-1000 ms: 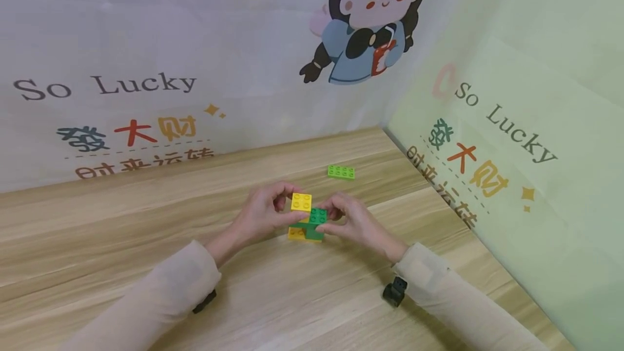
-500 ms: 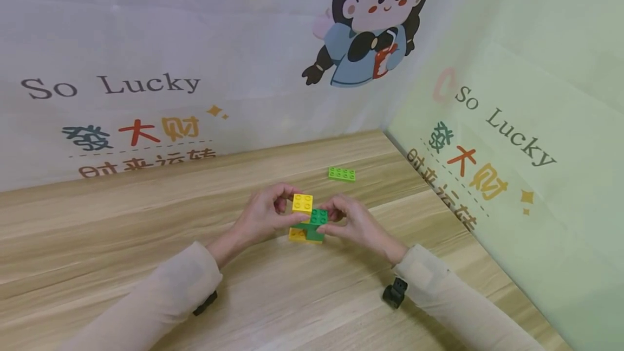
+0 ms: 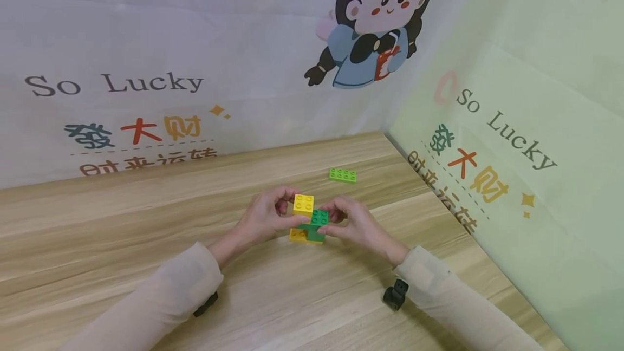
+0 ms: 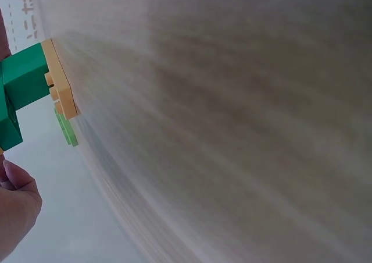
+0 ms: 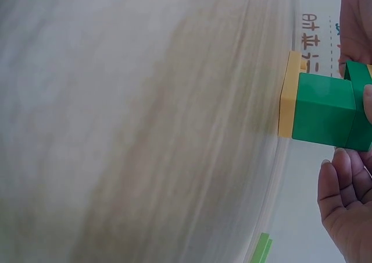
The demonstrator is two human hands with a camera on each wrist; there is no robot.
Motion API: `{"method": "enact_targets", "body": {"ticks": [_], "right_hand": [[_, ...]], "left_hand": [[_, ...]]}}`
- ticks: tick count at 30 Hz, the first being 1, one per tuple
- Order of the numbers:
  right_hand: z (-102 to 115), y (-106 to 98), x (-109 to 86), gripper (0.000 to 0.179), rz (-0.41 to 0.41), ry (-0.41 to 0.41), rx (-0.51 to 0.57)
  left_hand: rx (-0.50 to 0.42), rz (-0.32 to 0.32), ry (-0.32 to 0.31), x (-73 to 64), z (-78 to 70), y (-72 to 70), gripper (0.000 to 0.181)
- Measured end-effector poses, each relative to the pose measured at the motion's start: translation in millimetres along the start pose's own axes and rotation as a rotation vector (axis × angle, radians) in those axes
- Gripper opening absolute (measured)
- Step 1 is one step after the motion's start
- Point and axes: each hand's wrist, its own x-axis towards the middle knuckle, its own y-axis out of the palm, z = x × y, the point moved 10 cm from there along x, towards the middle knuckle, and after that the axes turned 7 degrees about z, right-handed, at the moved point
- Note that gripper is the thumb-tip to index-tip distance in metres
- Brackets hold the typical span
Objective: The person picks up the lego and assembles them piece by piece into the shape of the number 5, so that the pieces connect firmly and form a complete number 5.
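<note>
In the head view a small stack of toy building bricks stands between the hands. A yellow-orange plate [image 3: 298, 235] forms its bottom. On the plate's right part sits a green brick [image 5: 322, 109], and a wider green brick [image 3: 319, 218] lies over that. A square yellow brick [image 3: 303, 204] is on top at the left. My left hand [image 3: 268, 213] pinches the yellow brick between thumb and fingers. From the other side, my right hand [image 3: 353, 222] holds the upper green brick, thumb in front and fingers behind.
A light green brick [image 3: 343, 174] with two rows of studs lies on the wooden table [image 3: 146, 215] behind the stack. Printed cloth walls [image 3: 253, 58] rise along the back and right edges of the table.
The head view has shifted slightly, so everything sits a little to the right and lower. Both hands keep their grip on the bricks.
</note>
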Motion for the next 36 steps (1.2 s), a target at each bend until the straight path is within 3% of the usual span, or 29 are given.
{"method": "enact_targets", "body": {"ticks": [6,10,16,19,29,36], "right_hand": [[1,-2,-1.2,0.033,0.010,-0.016,-0.011],[-6,-10,-1.6,0.036,0.029,0.021,0.034],[-22,-40,-1.2,0.035,-0.070,0.079,0.064],[-23,-47,-4.4,0.032,-0.086,0.080,0.033],[-3,-44,-12.6,0.026,-0.078,-0.010,0.001],[-1,-29,-21.6,0.024,-0.043,-0.038,0.038]], "left_hand": [[0.014,0.004,0.005,0.5,-1.3,1.5,0.037],[0.029,0.023,0.015,0.8,-0.3,4.2,0.038],[0.090,0.074,0.025,-1.5,-0.2,6.7,0.039],[0.060,0.091,-0.010,0.6,-1.7,4.8,0.038],[0.167,0.154,-0.030,10.2,-17.3,5.3,0.035],[0.274,0.189,0.030,17.1,-30.2,7.8,0.033]]}}
